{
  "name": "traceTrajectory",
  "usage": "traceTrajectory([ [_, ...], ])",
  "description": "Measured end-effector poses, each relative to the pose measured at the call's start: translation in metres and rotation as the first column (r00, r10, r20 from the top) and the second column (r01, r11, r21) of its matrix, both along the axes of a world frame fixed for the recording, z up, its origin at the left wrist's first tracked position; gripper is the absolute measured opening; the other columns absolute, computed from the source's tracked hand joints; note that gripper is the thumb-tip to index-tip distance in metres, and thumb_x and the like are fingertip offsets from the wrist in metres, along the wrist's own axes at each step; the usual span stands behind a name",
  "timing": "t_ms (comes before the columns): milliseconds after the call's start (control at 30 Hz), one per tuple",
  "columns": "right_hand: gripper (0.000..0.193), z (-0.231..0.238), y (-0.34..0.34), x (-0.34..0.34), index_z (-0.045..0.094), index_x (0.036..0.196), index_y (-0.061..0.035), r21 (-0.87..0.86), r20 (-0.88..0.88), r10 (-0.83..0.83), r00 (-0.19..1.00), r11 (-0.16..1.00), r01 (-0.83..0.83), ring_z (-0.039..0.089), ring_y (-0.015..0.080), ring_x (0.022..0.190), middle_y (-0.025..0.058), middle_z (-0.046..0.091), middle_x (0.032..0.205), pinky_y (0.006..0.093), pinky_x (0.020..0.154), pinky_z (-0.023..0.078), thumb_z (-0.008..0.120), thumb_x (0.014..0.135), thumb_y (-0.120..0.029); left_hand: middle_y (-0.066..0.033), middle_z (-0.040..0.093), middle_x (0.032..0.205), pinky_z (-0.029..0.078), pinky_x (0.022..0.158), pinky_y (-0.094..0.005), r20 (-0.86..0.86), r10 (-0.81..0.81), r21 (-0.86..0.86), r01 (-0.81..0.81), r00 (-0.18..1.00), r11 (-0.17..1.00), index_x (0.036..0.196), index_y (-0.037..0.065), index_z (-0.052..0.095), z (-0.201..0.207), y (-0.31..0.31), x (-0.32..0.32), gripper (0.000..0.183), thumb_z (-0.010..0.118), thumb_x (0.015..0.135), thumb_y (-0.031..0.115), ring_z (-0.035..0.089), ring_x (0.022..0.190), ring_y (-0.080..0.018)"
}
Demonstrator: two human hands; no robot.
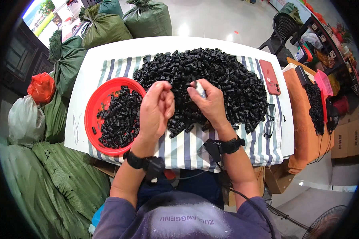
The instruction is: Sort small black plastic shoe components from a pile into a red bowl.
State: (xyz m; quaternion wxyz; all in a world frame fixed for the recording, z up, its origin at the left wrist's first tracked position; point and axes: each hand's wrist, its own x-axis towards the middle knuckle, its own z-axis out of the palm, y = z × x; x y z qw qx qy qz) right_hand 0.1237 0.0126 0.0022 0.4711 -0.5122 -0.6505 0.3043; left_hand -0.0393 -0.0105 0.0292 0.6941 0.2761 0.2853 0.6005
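Note:
A big heap of small black plastic parts (235, 89) lies on a striped cloth (187, 149), and both my hands are over its near side. My right hand (211, 104) is closed around a small white-and-blue object (201, 91) with a dark tip; its kind is not plain. To its left, my left hand (157, 109) has its fingers curled toward the thumb, and whatever they hold, if anything, is hidden. The hands are apart. Just left of my left hand stands a round red basin (92, 133), partly filled with the same black parts (121, 115).
A red phone (270, 77) and black-framed glasses (269, 120) lie right of the heap on the white table (77, 115). Stuffed green sacks (147, 22) crowd the far and left sides. At right are an orange-covered stand (303, 115), a black chair (282, 34) and a fan (329, 223).

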Motion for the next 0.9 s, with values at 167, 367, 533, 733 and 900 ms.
traceTrajectory([
  [167, 0.015, 0.012, -0.004, 0.011, 0.06, 0.092, -0.0034, -0.209, -0.617, 0.071, 0.784, 0.945, -0.251, 0.044, 0.0, 0.058, -0.0069, 0.055, 0.071, 0.0145, 0.05, 0.032, 0.061, 0.089, -0.018, -0.0022, 0.054, 0.076, 0.035, 0.038, -0.0151, -0.272, -0.144, 0.022, 0.156, 0.951, 0.988, 0.098, 0.007, 0.052, -0.013, 0.02, 0.024, 0.029, 0.04, 0.098, 0.033, 0.049, 0.048, -0.006],
  [367, 0.015, 0.002, 0.001, 0.004, 0.059, 0.094, -0.0006, -0.136, -0.656, 0.207, 0.726, 0.914, -0.383, 0.054, 0.0041, 0.064, -0.0012, 0.058, 0.073, 0.0181, 0.058, 0.044, 0.061, 0.088, -0.014, -0.0016, 0.051, 0.065, 0.034, 0.036, -0.0155, -0.366, -0.257, 0.079, 0.305, 0.895, 0.949, 0.09, 0.006, 0.052, -0.028, 0.022, 0.023, 0.038, 0.037, 0.098, 0.039, 0.045, 0.044, -0.0047],
  [533, 0.015, 0.002, 0.0, 0.0, 0.06, 0.094, -0.0022, -0.135, -0.546, 0.183, 0.817, 0.944, -0.301, 0.055, 0.0037, 0.064, -0.0015, 0.059, 0.072, 0.0175, 0.057, 0.044, 0.061, 0.088, -0.015, 0.0017, 0.042, 0.064, 0.034, 0.036, -0.0159, -0.08, -0.301, -0.015, 0.301, 0.95, 0.954, 0.093, 0.004, 0.053, -0.029, 0.015, 0.032, 0.034, 0.038, 0.099, 0.034, 0.04, 0.049, -0.0043],
  [733, 0.016, -0.001, -0.002, 0.001, 0.06, 0.093, -0.0031, -0.163, -0.656, 0.155, 0.739, 0.927, -0.338, 0.054, 0.0032, 0.064, -0.0016, 0.059, 0.073, 0.0165, 0.055, 0.044, 0.06, 0.09, -0.019, 0.0015, 0.042, 0.069, 0.035, 0.036, -0.0165, -0.003, -0.281, -0.063, 0.281, 0.96, 0.958, 0.092, 0.005, 0.049, -0.025, 0.01, 0.036, 0.031, 0.039, 0.098, 0.034, 0.041, 0.051, -0.0049],
  [900, 0.015, -0.002, -0.002, -0.001, 0.059, 0.091, -0.003, -0.171, -0.645, 0.148, 0.75, 0.928, -0.33, 0.054, 0.0032, 0.06, -0.0013, 0.058, 0.071, 0.0162, 0.054, 0.044, 0.059, 0.09, -0.018, 0.0013, 0.042, 0.07, 0.035, 0.037, -0.0164, -0.003, -0.292, -0.029, 0.292, 0.956, 0.956, 0.088, 0.006, 0.047, -0.028, 0.01, 0.034, 0.031, 0.039, 0.098, 0.034, 0.041, 0.051, -0.0052],
])
